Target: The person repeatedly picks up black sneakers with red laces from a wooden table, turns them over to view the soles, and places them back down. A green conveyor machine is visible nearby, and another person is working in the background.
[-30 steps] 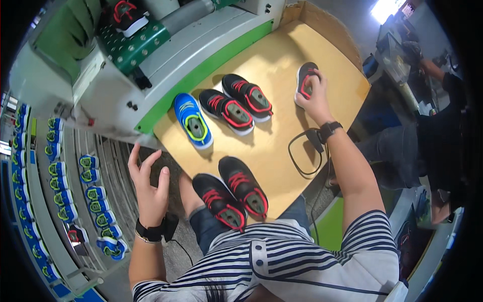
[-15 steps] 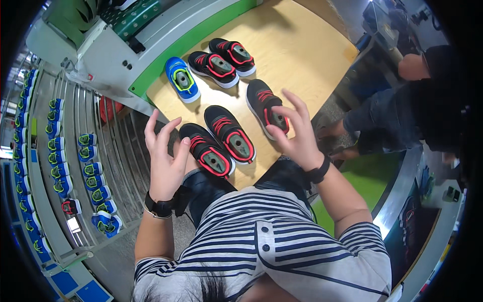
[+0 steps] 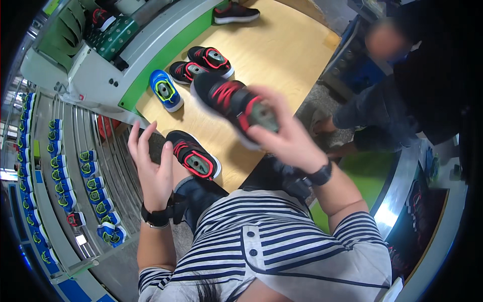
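Observation:
My right hand [image 3: 287,133] grips a black sneaker [image 3: 231,103] with red laces and a red collar. It is tilted and lifted above the wooden tabletop, toe toward the far left, and blurred by motion. A grey-green insert fills its opening. My left hand [image 3: 153,168] is open, fingers spread, beside another black-and-red sneaker [image 3: 193,158] standing at the table's near left; I cannot tell whether the thumb touches it. Farther back stand a blue sneaker [image 3: 165,90] with a lime collar and two black-and-red sneakers [image 3: 211,59], one partly hidden by the held shoe.
A black sneaker [image 3: 236,12] lies at the far end of the wooden table [image 3: 287,55], by its green edge. Racks of blue sneakers [image 3: 60,173] run along the left. A grey-white machine [image 3: 95,78] stands at back left. Another person [image 3: 387,90] is close on the right.
My right hand now holds a sneaker up off the table. Only one sneaker is left standing near the front, where several stood. One shows at the far end. My left hand stays open.

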`<action>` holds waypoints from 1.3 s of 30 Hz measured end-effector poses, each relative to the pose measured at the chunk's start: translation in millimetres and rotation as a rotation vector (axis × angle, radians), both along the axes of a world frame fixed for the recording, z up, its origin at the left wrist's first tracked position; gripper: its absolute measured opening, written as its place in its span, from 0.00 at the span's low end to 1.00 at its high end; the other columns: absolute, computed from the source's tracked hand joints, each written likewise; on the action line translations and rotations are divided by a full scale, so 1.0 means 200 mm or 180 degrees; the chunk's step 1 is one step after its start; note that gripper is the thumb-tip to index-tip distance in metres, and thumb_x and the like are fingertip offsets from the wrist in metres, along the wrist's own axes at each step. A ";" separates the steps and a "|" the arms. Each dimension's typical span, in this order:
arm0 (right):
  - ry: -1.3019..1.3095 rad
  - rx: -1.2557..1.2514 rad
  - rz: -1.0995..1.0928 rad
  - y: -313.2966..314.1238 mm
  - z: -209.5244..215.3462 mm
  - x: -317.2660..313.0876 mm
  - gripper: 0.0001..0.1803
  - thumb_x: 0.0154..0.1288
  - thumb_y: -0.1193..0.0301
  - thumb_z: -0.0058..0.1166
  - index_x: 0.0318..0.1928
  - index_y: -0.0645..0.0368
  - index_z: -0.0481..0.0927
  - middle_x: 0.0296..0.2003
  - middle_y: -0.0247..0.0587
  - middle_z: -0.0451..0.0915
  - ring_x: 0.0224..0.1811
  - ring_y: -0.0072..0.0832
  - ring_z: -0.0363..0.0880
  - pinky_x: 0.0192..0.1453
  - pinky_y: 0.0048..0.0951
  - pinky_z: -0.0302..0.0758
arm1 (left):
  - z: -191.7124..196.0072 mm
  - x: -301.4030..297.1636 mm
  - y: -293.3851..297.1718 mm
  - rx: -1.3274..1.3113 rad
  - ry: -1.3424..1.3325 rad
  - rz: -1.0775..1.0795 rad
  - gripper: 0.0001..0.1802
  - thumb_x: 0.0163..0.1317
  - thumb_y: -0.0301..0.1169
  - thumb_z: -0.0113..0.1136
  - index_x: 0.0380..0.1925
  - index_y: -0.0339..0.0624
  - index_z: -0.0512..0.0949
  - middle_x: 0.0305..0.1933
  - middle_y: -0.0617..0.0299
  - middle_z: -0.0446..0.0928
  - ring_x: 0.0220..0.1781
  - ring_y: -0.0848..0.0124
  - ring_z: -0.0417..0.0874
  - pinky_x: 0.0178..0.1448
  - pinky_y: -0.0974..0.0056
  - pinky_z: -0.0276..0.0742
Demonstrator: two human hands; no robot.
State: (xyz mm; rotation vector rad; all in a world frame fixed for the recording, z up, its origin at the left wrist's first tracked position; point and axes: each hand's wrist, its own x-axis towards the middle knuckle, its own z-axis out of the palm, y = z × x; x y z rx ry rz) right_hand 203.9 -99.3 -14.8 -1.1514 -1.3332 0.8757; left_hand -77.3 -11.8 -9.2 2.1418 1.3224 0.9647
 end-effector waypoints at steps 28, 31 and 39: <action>0.0196 0.0320 -0.0884 0.95 0.28 0.41 0.37 0.65 0.67 0.71 0.68 0.58 0.65 0.53 0.44 0.81 0.48 0.23 0.81 0.51 0.26 0.80 | 0.65 0.28 1.26 -0.0396 -0.2447 -0.0027 0.41 0.62 0.25 0.63 0.74 0.32 0.57 0.54 0.54 0.77 0.51 0.67 0.82 0.58 0.63 0.80; -0.0203 0.1063 -0.0648 1.61 0.53 0.30 0.38 0.61 0.62 0.72 0.67 0.57 0.67 0.52 0.46 0.82 0.48 0.34 0.84 0.50 0.35 0.82 | 0.61 0.16 1.72 0.0155 -0.2049 0.0567 0.44 0.63 0.28 0.65 0.75 0.30 0.54 0.56 0.52 0.77 0.52 0.65 0.81 0.62 0.61 0.78; -0.1228 0.0903 -0.1315 2.57 0.13 0.23 0.55 0.62 0.64 0.68 0.82 0.35 0.46 0.75 0.66 0.61 0.75 0.59 0.64 0.79 0.49 0.62 | 0.42 0.19 2.20 0.0018 -0.1653 0.0788 0.39 0.69 0.47 0.65 0.68 0.27 0.68 0.59 0.54 0.78 0.56 0.66 0.80 0.63 0.64 0.73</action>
